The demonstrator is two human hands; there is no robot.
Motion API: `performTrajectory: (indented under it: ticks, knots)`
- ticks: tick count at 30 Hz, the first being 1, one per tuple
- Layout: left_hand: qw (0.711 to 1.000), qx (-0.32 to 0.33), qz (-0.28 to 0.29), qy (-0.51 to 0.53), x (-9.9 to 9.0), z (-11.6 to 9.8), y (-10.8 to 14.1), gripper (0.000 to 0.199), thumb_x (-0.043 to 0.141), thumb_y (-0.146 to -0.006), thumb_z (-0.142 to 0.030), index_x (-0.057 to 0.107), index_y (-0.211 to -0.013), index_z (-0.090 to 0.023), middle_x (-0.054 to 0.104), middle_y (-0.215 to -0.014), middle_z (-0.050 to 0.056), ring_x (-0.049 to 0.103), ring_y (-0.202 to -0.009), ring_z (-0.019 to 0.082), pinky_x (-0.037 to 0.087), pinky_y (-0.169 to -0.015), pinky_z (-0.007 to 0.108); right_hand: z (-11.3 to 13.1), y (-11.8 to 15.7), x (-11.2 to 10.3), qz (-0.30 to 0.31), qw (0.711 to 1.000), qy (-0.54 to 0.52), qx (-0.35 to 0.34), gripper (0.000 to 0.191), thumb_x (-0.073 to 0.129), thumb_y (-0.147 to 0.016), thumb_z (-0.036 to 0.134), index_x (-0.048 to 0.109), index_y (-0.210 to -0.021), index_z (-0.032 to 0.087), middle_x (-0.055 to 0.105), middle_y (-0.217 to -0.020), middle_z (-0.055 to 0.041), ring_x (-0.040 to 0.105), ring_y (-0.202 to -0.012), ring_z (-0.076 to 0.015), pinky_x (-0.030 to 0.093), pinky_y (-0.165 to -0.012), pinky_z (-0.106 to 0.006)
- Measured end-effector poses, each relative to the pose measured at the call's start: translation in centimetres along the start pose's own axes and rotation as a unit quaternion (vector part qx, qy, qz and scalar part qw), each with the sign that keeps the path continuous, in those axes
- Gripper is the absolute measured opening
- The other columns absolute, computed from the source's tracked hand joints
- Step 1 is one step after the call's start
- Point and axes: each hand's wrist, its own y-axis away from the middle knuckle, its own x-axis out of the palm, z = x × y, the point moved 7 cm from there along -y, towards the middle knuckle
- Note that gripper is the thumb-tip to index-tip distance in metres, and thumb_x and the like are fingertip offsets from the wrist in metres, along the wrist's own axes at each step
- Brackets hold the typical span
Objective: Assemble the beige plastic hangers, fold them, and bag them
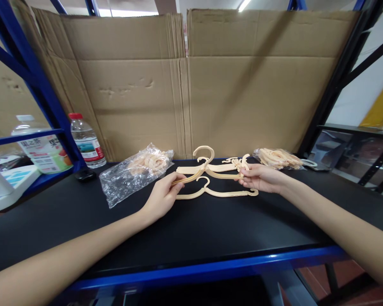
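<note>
One counter [210, 233]: black top with a blue front edge, nearest the wearer.
Left hand [161, 193]: its grip is clamped, thumb and fingers, on the left end of the held hanger.
Right hand [263, 177]: its grip is clamped on that hanger's other end.
Lying hanger [223, 194]: on the counter between the hands, nearer than the held one, hook pointing away.
Held hanger [205, 169]: pale, spanning the two hands at mid-counter, hook uppermost.
Step in hand: seemingly, steadying or handling this single hanger by both ends.
Next move: it would call for both ends kept level and the hook kept free of the pieces close by.
Hangers behind [221, 168]: more pale pieces beyond the held one, bunched at the right; overlap hides their number.
Clear bag [140, 170]: crumpled, at the left, pale pieces showing inside.
Second bag [277, 158]: beyond the right hand, also holding pale pieces.
Red-capped bottle [87, 144]: upright, far left.
Cardboard [261, 97]: upright sheets behind everything on the counter.
</note>
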Motion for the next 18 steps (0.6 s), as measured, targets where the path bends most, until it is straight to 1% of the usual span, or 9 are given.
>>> performTrajectory:
  ticks: [5, 8, 11, 14, 16, 18]
  knots:
    - [1.000, 0.007, -0.010, -0.008, -0.18, -0.20, 0.05, 0.015, 0.045, -0.086, -0.021, 0.058, -0.093, -0.017, 0.062, -0.086, 0.002, 0.060, -0.079, 0.017, 0.046, -0.073, 0.029, 0.16, 0.08, 0.21, -0.027, 0.999, 0.022, -0.030, 0.020, 0.064, -0.076, 0.004, 0.051, -0.065, 0.015, 0.059, -0.063, -0.0006, 0.063, -0.059, -0.0094, 0.055, -0.059, -0.017]
    - [1.000, 0.005, -0.008, -0.013, -0.19, -0.23, 0.05, 0.015, 0.045, -0.087, -0.023, 0.058, -0.093, -0.017, 0.063, -0.086, 0.003, 0.060, -0.079, 0.017, 0.046, -0.073, 0.030, 0.09, -0.02, 0.13, -0.041, 0.998, 0.030, -0.044, 0.023, 0.067, -0.072, 0.004, 0.049, -0.064, 0.016, 0.058, -0.063, 0.0003, 0.061, -0.057, -0.0092, 0.055, -0.058, -0.019]
    - [1.000, -0.002, -0.006, -0.008, -0.16, -0.20, 0.06, 0.016, 0.044, -0.087, -0.024, 0.058, -0.092, -0.017, 0.063, -0.086, 0.003, 0.060, -0.079, 0.017, 0.046, -0.072, 0.029, 0.11, -0.18, -0.12, -0.053, 0.996, 0.034, -0.059, 0.024, 0.067, -0.072, 0.004, 0.048, -0.065, 0.017, 0.058, -0.064, -0.0008, 0.060, -0.056, -0.0095, 0.055, -0.056, -0.021]
    - [1.000, -0.015, -0.004, -0.010, -0.17, -0.15, 0.13, 0.018, 0.044, -0.087, -0.026, 0.058, -0.092, -0.017, 0.061, -0.079, 0.002, 0.058, -0.073, 0.016, 0.044, -0.067, 0.028, 0.45, -0.26, -0.22, -0.053, 0.995, 0.024, -0.085, 0.024, 0.068, -0.071, 0.005, 0.048, -0.067, 0.017, 0.056, -0.063, 0.0005, 0.061, -0.058, -0.0108, 0.056, -0.058, -0.023]
    - [1.000, -0.028, -0.002, -0.003, -0.19, -0.03, 0.18, 0.019, 0.043, -0.087, -0.026, 0.058, -0.094, -0.017, 0.058, -0.074, 0.001, 0.056, -0.069, 0.015, 0.042, -0.063, 0.026, 0.72, -0.22, -0.15, -0.051, 0.993, 0.023, -0.102, 0.024, 0.070, -0.070, 0.008, 0.048, -0.067, 0.018, 0.056, -0.064, 0.0004, 0.062, -0.058, -0.0118, 0.056, -0.058, -0.024]
    - [0.999, -0.042, -0.003, 0.010, -0.25, 0.16, 0.18, 0.019, 0.044, -0.086, -0.025, 0.057, -0.098, -0.017, 0.056, -0.074, 0.000, 0.054, -0.068, 0.015, 0.040, -0.061, 0.025, 0.96, -0.11, 0.03, -0.048, 0.991, 0.037, -0.118, 0.020, 0.072, -0.070, 0.014, 0.052, -0.070, 0.018, 0.059, -0.067, -0.0008, 0.062, -0.059, -0.0125, 0.055, -0.058, -0.025]
